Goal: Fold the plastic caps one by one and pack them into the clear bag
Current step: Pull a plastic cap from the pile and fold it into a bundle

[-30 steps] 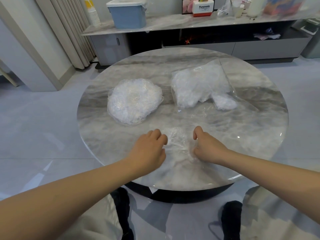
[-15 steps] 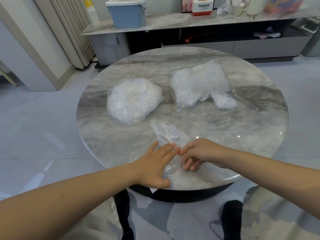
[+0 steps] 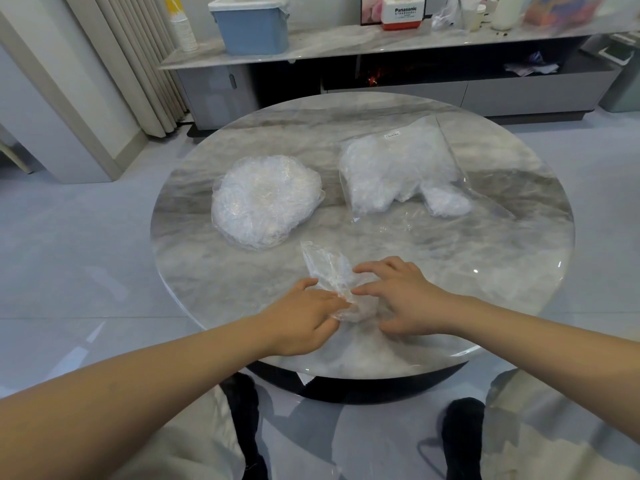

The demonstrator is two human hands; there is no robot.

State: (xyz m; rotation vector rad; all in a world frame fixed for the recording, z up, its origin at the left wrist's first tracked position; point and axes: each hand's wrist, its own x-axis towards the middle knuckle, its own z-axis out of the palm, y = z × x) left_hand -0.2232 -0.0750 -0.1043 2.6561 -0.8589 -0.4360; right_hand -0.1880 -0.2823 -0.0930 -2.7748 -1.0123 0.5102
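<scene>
Your two hands meet over a single plastic cap [image 3: 329, 271] near the front edge of the round marble counter [image 3: 485, 271]. The cap lies crumpled and partly folded on the counter, one end pointing away from you toward the pile, the other end tucked between your hands. Your left hand [image 3: 304, 320] rests palm down with its fingers extended to the right, their tips on the near end of the cap; whether they pinch the film or only press it, you cannot tell from this view. Your right hand [image 3: 401, 299] is spread and arched, fingers apart, with the fingertips [image 3: 358, 270] touching the cap's right side and the counter just beside it. Farther back on the left sits the pile of unfolded caps [image 3: 263, 199], a loose round heap, well apart from your hands. To the right of it lies the clear bag [image 3: 398, 168], already bulging with white caps, its open mouth facing you and one folded cap [image 3: 448, 204] sitting at that mouth. Beyond the counter a long low cabinet [image 3: 381, 46] carries a blue box [image 3: 252, 26] with a lid and a white and red box [image 3: 403, 12] marked Panasonic.
</scene>
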